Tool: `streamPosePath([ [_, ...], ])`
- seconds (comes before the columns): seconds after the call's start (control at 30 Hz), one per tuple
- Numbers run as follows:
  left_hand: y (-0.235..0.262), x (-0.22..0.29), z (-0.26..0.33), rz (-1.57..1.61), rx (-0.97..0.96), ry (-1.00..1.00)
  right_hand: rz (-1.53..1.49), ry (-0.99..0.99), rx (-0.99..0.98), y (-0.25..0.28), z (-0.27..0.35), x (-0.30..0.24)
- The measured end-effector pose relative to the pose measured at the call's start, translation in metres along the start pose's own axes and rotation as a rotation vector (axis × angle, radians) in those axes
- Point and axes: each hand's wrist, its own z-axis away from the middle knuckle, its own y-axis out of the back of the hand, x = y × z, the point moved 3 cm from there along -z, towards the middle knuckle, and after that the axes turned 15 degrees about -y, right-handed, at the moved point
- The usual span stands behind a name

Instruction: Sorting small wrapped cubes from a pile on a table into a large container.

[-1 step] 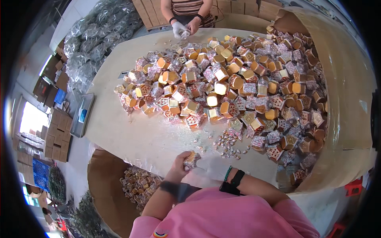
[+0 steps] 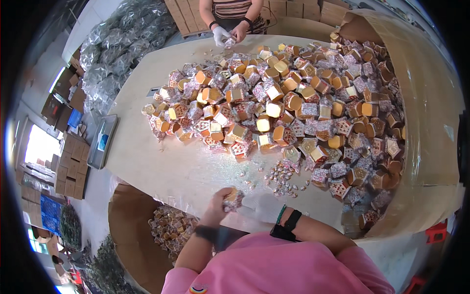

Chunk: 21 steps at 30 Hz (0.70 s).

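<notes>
Low at the near edge of the table, my bare left hand (image 2: 216,205) grips a small house-shaped ornament (image 2: 233,200) with a glittery, pink-white roof. My right hand (image 2: 264,207), in a white glove, is close against the ornament's right side. Its fingers are blurred and pale, so their grip is unclear. Beyond my hands lies a scatter of small shiny pink-white pieces (image 2: 280,177). A large heap of similar house ornaments (image 2: 274,109) covers the middle and right of the table, many tipped over with tan bases showing.
The pale table (image 2: 147,147) reaches to a person (image 2: 230,19) opposite, handling a small item. A big cardboard sheet (image 2: 421,108) walls the right side. By my left stands a cardboard box (image 2: 128,230) of more ornaments. A metal tray (image 2: 104,142) and clear plastic bags (image 2: 122,49) lie left.
The ornament has turned slightly and shifted a little to the left in my left hand. My gloved right hand shows a little more plainly beside it.
</notes>
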Motion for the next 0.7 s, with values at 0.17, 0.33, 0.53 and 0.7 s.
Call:
streamPosePath([
  [0.17, 0.162, -0.001, 0.015, -0.719, 0.32, 0.277, 0.207, -0.106, 0.003, 0.009, -0.021, 0.042],
  [0.33, 0.152, 0.035, -0.022, -1.306, 0.141, -0.205, 0.232, -0.019, 0.376, 0.032, -0.007, 0.031],
  [0.53, -0.018, 0.08, -0.142, -1.194, -0.285, -0.631, 0.25, -0.075, 0.368, 0.028, -0.003, 0.047],
  [0.7, -0.053, 0.053, -0.195, -1.797, -0.367, -0.742, 0.203, -0.107, 0.325, 0.04, 0.001, 0.051],
])
